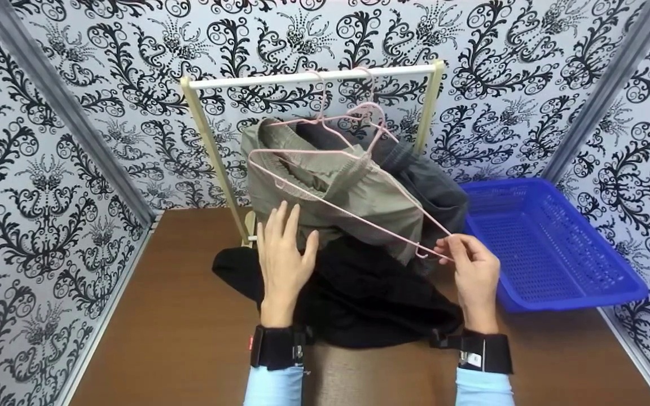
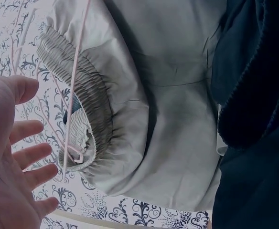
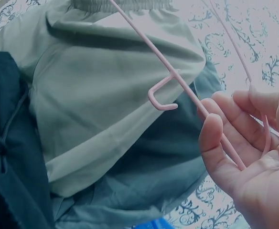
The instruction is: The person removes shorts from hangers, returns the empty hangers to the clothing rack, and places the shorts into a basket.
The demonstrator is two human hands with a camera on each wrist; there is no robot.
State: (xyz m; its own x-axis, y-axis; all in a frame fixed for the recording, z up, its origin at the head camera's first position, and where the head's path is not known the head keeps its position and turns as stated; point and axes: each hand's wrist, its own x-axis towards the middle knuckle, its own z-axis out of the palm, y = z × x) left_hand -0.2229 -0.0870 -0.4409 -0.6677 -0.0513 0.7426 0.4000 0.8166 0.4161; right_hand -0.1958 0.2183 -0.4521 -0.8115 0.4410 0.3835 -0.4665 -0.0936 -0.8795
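Note:
My right hand (image 1: pixel 476 276) grips one corner of a pink wire hanger (image 1: pixel 353 217), which tilts across in front of the rack. In the right wrist view, fingers and thumb curl round the wire, and a small hook (image 3: pixel 163 93) sticks out from the bar. My left hand (image 1: pixel 285 262) is spread with nothing in it, below the hanger's far end. Behind the held hanger, grey-beige elastic-waist pants (image 1: pixel 336 186) and a dark grey garment (image 1: pixel 432 192) hang from the rack on pink hangers. Below my hands a black garment (image 1: pixel 370 304) lies crumpled on the table.
A small rack with a white rod (image 1: pixel 246 81) and pale wooden posts stands at the back of the brown table (image 1: pixel 150 316). On the right sits a blue plastic basket (image 1: pixel 579 293). Patterned panels enclose the back and sides.

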